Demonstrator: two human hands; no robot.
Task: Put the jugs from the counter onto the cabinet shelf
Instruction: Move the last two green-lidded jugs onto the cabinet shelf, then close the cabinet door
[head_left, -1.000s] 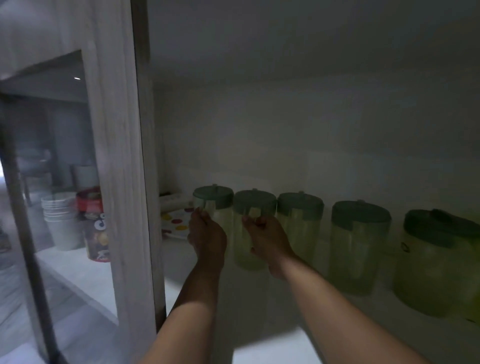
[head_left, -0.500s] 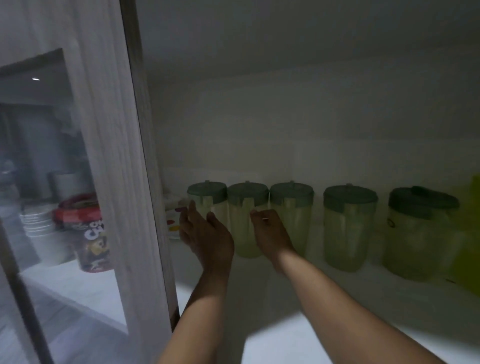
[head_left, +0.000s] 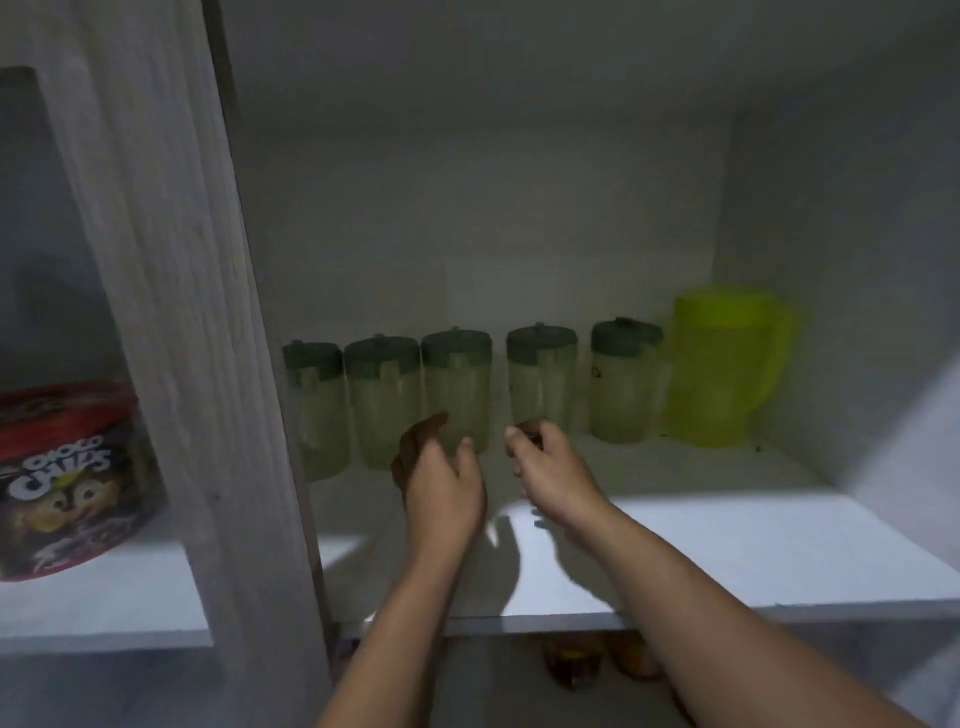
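Grip: both hands are empty. left hand (head_left: 441, 483) has loose, spread fingers; right hand (head_left: 553, 467) is half curled with thumb and fingertips close together, nothing between them. Both hover over the shelf just in front of the jugs, not touching any as far as I can tell.

Cabinet shelf (head_left: 727, 551): white board running under both hands and off to either side, with the jugs lined up along the back of it.

Door frame (head_left: 171, 291): pale wood-grain upright to the left of the left hand.

Yellow-green pitcher (head_left: 727, 369): biggest thing in the row, far right of the right hand, upright, handle sticking out to the right. No lid that I can make out.

Cereal tub (head_left: 62, 478): far left of the left hand, past the door frame, red lid, reads "CHOCO CHIPS" with a cartoon face under it.

Green-lid jugs: five clear ones, all standing upright, long axis vertical. Going left to right: first jug (head_left: 314, 410), second jug (head_left: 382, 400), third jug (head_left: 457, 384) right behind the left hand's fingertips, fourth jug (head_left: 540, 379) just behind the right hand, fifth jug (head_left: 623, 379). First three stand nearly touching, the last two a bit apart. Fifth has a small dark mark on its side, too tiny to read.

Stuff below: a couple of brownish jars (head_left: 576, 662) under the shelf edge, blurry.
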